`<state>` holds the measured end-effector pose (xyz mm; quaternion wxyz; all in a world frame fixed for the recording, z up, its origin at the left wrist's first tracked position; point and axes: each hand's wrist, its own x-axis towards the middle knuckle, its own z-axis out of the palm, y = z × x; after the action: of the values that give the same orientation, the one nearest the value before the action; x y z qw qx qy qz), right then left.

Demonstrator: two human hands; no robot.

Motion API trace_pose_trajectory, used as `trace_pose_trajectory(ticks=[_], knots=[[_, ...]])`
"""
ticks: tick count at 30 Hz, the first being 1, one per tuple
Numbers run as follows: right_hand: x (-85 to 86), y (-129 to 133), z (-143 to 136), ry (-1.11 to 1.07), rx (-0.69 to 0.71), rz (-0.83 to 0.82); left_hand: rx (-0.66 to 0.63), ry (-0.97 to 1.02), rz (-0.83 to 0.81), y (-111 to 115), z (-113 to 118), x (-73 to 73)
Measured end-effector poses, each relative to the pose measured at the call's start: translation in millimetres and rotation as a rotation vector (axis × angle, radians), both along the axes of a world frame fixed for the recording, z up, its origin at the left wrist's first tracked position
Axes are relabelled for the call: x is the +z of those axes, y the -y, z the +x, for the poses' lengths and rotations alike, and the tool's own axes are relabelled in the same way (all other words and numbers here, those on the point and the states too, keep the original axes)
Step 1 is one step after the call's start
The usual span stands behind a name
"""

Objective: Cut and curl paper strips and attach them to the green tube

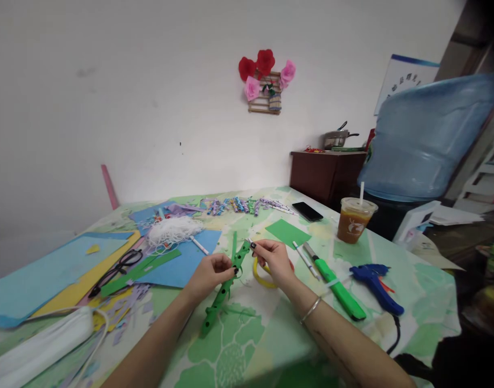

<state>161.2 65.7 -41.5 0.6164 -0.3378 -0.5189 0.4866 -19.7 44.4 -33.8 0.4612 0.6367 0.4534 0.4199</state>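
A green foam or paper strip with black dots (220, 303) hangs slanted over the table, its lower part curling. My left hand (212, 276) grips it near the middle between thumb and fingers. At the strip's upper end, my right hand (274, 260) is closed in a pinch. A tiny pale tip shows by those fingertips, too small to name. Beneath the right hand lies a yellow roll of tape (263, 279), partly hidden by it. A thin plain green strip (234, 242) stands up behind the dotted one.
Right of my hands lie a pen (306, 261), a green utility knife (340, 291) and a blue glue gun (378, 285). A drink cup (354, 221) and phone (307, 211) sit farther back. White string (174, 231), glasses (117, 269) and coloured sheets (69, 264) spread on the left.
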Motion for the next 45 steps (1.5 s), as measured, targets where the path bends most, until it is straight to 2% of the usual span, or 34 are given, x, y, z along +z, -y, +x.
trace_pose_trajectory(ticks=[8, 13, 18, 24, 33, 45], knots=[[0.7, 0.9, 0.8, 0.014, 0.015, 0.008, -0.030, 0.039, -0.010, 3.6, 1.1, -2.0], [-3.2, -0.3, 0.2, 0.041, 0.049, -0.009, -0.077, 0.012, 0.043, 1.9, 2.7, -5.1], [-2.8, -0.7, 1.6, 0.025, 0.046, -0.004, -0.128, 0.087, -0.063, 9.3, 8.0, -0.9], [0.3, 3.4, 3.6, 0.009, 0.030, 0.035, -0.024, 0.236, -0.059, 13.3, 10.6, 3.5], [-0.2, 13.8, -6.0, 0.109, 0.120, 0.036, 0.053, 0.155, 0.071, 14.2, 16.3, 2.1], [1.4, 14.3, -7.0, 0.099, 0.114, 0.011, 0.021, 0.133, 0.093, 16.6, 17.6, 0.7]])
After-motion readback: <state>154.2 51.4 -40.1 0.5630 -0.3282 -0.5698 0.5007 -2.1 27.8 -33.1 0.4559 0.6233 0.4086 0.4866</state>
